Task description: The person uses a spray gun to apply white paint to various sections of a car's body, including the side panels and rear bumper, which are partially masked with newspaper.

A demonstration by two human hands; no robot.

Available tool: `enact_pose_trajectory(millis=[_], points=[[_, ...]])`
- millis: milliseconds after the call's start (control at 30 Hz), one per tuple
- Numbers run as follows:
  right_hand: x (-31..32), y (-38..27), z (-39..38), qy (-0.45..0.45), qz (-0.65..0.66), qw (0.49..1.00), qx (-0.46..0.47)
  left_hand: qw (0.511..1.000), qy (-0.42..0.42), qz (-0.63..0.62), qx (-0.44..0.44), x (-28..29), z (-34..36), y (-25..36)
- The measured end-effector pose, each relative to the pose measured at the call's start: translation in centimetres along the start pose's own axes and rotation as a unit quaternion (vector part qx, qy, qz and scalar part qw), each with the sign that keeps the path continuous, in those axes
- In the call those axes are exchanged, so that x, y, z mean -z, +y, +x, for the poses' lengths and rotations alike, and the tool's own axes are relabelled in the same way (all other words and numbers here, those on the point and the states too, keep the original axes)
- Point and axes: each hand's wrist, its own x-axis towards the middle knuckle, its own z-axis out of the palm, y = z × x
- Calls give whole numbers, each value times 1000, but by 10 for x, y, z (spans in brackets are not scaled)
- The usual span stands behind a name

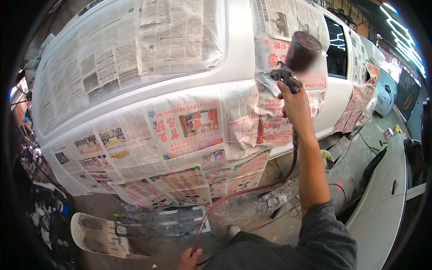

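My right hand (294, 102) is wrapped round the grip of a dark spray gun (284, 76), arm stretched forward to the vehicle's side. On top of the gun sits a dark, paint-stained cup (306, 47). From below the grip a reddish air hose (243, 191) droops and curves back toward me. My left hand (189, 259), low at the front edge, is closed round that hose. Close ahead of the gun is the white van (240, 45), its panels and windows largely masked with newspaper sheets (198, 126).
On the floor at left lie a pale plastic chair part (92, 234) and a slatted metal frame (162, 222). A loose car door (382, 202) stands at the right. A yellowish tub (327, 159) sits by the van, with cables (346, 155) along the floor.
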Motion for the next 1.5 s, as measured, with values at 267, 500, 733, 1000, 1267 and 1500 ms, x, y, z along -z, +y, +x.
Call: enact_pose_trajectory(millis=[267, 500, 733, 1000, 1267, 1500], points=[[-26, -43, -1, -137, 31, 990, 2, 1000, 9, -20, 5, 22, 17, 63], [1, -38, 34, -37, -36, 999, 10, 999, -41, -4, -18, 27, 34, 67], [-4, -60, 41, 16, -74, 997, 23, 991, -123, 43, 30, 60, 51, 66], [-33, -115, 52, -87, -68, 991, 71, 992, -129, 0, -7, 81, 58, 80], [-14, -125, 94, 2, -160, 981, 113, 988, -141, 6, -57, 87, 65, 75], [-28, -138, 102, -14, -157, 978, 137, 987, -156, 20, -36, 86, 68, 84]])
